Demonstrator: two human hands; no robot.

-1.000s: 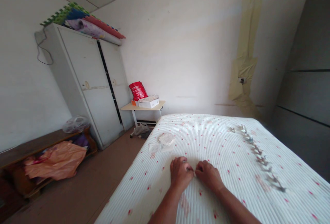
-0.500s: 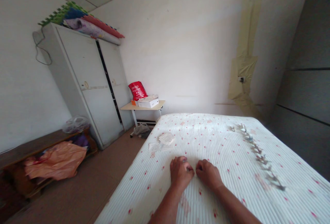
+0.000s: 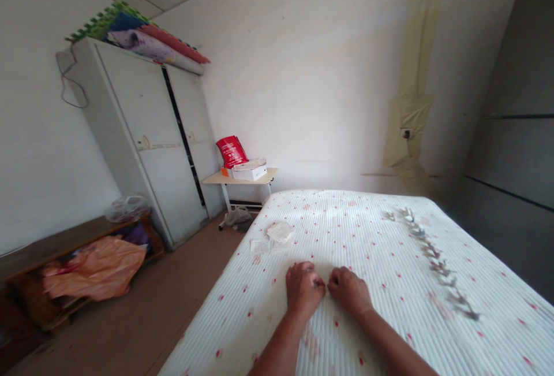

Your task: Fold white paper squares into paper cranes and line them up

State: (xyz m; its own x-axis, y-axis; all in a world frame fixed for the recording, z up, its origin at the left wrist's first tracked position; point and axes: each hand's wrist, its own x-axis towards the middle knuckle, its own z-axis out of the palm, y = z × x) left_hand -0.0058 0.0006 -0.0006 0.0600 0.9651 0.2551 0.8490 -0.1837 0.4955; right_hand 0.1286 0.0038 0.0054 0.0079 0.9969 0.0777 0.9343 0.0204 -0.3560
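Observation:
Both of my hands are low over a white ribbed mattress (image 3: 320, 237) with red dots. My left hand (image 3: 304, 288) has its fingers curled and thumb pressed in. Close beside it is my right hand (image 3: 350, 290), its fingers also bent into a pinch, with a narrow gap between the two. Whatever the fingertips hold, if anything, is too small or hidden to make out. Beyond my left hand lies a small stack of pale paper sheets (image 3: 280, 231), with a printed sheet (image 3: 260, 246) flat beside it. To the right runs a row of several small folded paper figures (image 3: 438, 266), blurred, resembling birds.
A grey cabinet (image 3: 142, 127) with rolled foam mats (image 3: 156, 47) on top stands at the left. Near it, a small table (image 3: 212, 179) carries a red bag (image 3: 231, 151) and a white box (image 3: 251, 173). An orange plastic bag (image 3: 97, 266) lies on a low wooden bench.
Almost nothing differs. My hands stay in the same place with only a tiny shift of the fingers, my right hand slightly nearer the left.

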